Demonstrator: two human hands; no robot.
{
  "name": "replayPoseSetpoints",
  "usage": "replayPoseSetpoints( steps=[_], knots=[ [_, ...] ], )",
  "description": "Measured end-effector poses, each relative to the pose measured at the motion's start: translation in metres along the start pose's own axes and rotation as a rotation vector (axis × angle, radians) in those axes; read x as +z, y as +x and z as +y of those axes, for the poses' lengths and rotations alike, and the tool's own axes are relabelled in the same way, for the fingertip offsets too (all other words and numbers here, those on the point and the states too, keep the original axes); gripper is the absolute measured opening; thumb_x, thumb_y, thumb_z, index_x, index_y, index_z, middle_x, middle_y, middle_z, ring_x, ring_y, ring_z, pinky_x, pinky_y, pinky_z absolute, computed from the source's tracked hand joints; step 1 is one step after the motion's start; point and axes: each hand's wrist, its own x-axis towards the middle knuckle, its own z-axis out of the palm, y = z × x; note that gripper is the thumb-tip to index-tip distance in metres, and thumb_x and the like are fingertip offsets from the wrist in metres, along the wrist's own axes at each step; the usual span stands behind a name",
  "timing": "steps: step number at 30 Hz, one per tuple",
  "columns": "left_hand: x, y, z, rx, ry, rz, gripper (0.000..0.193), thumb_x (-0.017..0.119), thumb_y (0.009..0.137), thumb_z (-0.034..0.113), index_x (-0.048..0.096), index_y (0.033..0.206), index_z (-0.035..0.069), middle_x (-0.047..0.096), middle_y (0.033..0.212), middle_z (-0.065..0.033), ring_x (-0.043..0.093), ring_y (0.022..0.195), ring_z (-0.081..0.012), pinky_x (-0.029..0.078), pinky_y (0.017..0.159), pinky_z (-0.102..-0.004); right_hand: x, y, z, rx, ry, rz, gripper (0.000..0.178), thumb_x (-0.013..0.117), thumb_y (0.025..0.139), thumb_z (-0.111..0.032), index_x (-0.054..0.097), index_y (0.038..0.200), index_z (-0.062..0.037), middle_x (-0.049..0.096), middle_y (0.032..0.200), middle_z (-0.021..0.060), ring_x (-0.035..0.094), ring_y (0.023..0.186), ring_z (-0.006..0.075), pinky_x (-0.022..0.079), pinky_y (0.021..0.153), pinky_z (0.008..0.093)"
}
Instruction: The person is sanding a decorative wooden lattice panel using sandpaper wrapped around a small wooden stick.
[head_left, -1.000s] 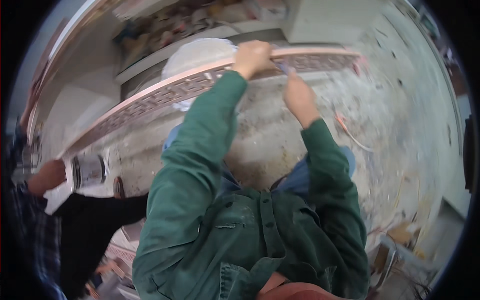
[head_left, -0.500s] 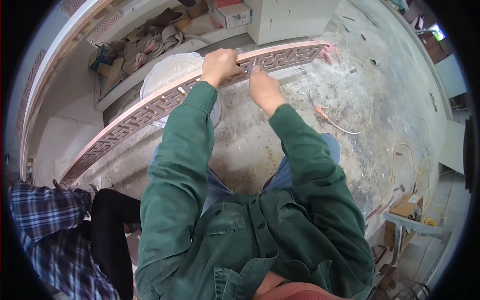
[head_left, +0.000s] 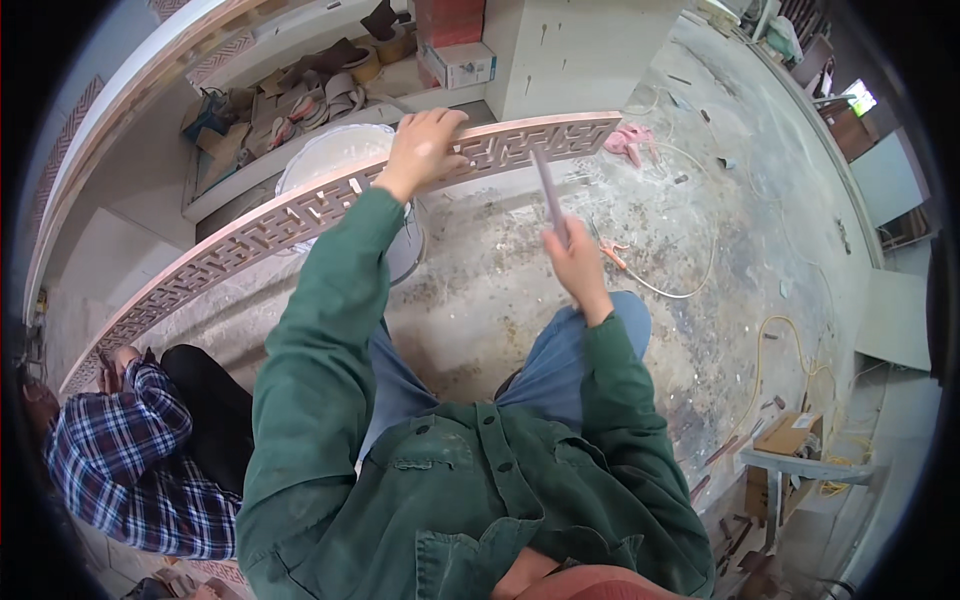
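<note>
A long, narrow fretwork board (head_left: 225, 236), pinkish along its edge and cut with a geometric pattern, stretches across in front of me. My left hand (head_left: 422, 152) grips its top edge, fingers over the far side and thumb on the near side. In my right hand (head_left: 580, 262) is a narrow, flat greyish stick (head_left: 549, 185) that points up toward the board's right part; whether its tip touches the board I cannot tell. Behind the board stands a round white bucket (head_left: 340, 150), partly hidden by it.
At lower left, a person in a plaid shirt (head_left: 125, 425) has a hand at the board's left end. A shelf behind holds sandpaper-like scraps and tape rolls (head_left: 362, 66). A pink cloth (head_left: 628, 142), an orange-handled tool (head_left: 612, 252) and a yellow cord (head_left: 760, 350) lie on the floor.
My right hand has drawn back from the board toward me, and the stick now shows. My left hand has loosened its fingers somewhat on the edge. The plaid-shirted person has leaned up into view.
</note>
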Motion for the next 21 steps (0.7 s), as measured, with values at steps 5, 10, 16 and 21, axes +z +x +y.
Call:
replayPoseSetpoints(
  steps=[5,10,16,21],
  knots=[
    [-0.064,-0.095,0.022,-0.057,0.091,0.249,0.054,0.075,0.072,0.028,0.056,0.120,0.011,0.059,0.116,-0.0098,0.053,0.110,-0.0312,0.040,0.093,-0.0435,-0.017,0.055,-0.034,-0.258,-0.014,0.233,0.021,0.058,0.089,-0.017,0.055,0.106,-0.0043,0.060,0.086,0.0176,0.060,0.081,0.0382,0.047,0.071,0.0434],
    [-0.048,-0.248,0.040,-0.367,0.326,-0.102,0.051,0.075,0.072,0.040,0.063,0.112,0.011,0.053,0.127,-0.0143,0.041,0.127,-0.0381,0.030,0.098,-0.0633,0.000,0.092,-0.040,-0.363,-0.006,0.238,0.026,0.055,0.091,-0.016,0.055,0.113,-0.0024,0.060,0.097,0.0178,0.059,0.093,0.0341,0.046,0.081,0.0389],
    [-0.146,-0.228,0.039,-0.533,-0.599,0.194,0.034,0.073,0.078,0.020,0.065,0.109,0.007,0.064,0.113,-0.0084,0.059,0.103,-0.0193,0.047,0.088,-0.0310,0.016,0.093,-0.041,-0.358,0.041,0.137,0.026,0.055,0.089,-0.016,0.054,0.111,-0.0024,0.059,0.100,0.0195,0.057,0.097,0.0375,0.045,0.081,0.0414],
    [-0.286,-0.189,0.135,0.584,-1.161,0.689,0.099,0.071,0.066,0.070,0.043,0.136,0.005,0.042,0.135,-0.0225,0.048,0.111,-0.0359,0.046,0.081,-0.0461,0.027,0.066,-0.032,-0.272,0.069,0.068,0.023,0.056,0.091,-0.017,0.056,0.109,-0.0033,0.061,0.094,0.0143,0.058,0.088,0.0272,0.045,0.078,0.0358]
  ],
)
